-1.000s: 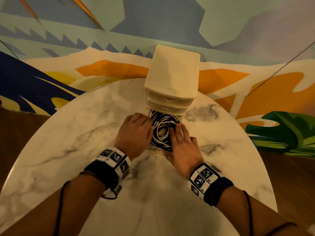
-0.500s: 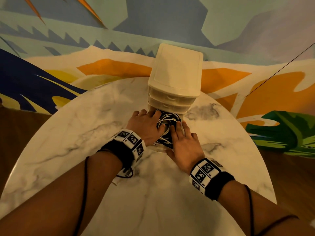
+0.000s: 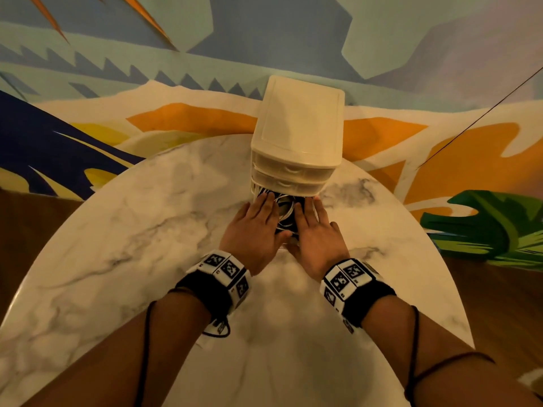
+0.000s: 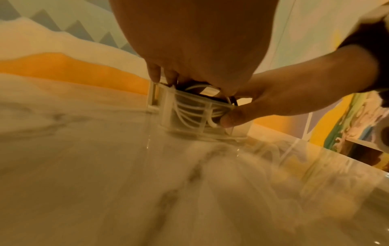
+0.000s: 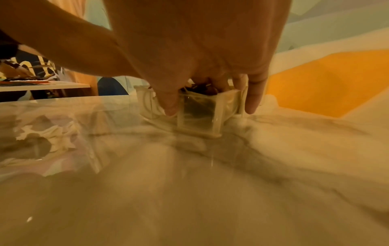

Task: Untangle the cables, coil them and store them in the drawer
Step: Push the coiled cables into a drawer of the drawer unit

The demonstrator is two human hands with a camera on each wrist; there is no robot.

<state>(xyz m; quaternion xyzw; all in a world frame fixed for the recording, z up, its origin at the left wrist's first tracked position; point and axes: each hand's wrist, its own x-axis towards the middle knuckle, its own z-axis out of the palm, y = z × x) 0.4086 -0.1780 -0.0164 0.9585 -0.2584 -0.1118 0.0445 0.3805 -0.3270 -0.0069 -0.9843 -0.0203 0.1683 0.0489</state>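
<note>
A cream three-drawer unit (image 3: 296,133) stands at the far side of the marble table (image 3: 141,230). Its clear bottom drawer (image 4: 189,114) is partly pulled out and holds coiled black and white cables (image 3: 285,211). My left hand (image 3: 258,221) lies flat on the left of the coils, fingers straight. Beside it, my right hand (image 3: 314,227) presses the right of the coils the same way. Both thumbs sit at the drawer's front wall; the right thumb (image 4: 231,119) touches it. In the right wrist view the drawer (image 5: 200,114) shows under my palm, the cables mostly hidden.
The two upper drawers (image 3: 289,174) are shut. A painted wall (image 3: 205,69) rises right behind the unit. The round table's edge (image 3: 440,259) curves close on the right, with brown floor beyond. A thin dark cord (image 3: 470,121) slants across the wall at right.
Both hands have moved forward toward the unit, and the bottom drawer has slid further in with them. Less of the cable coil shows between the hands.
</note>
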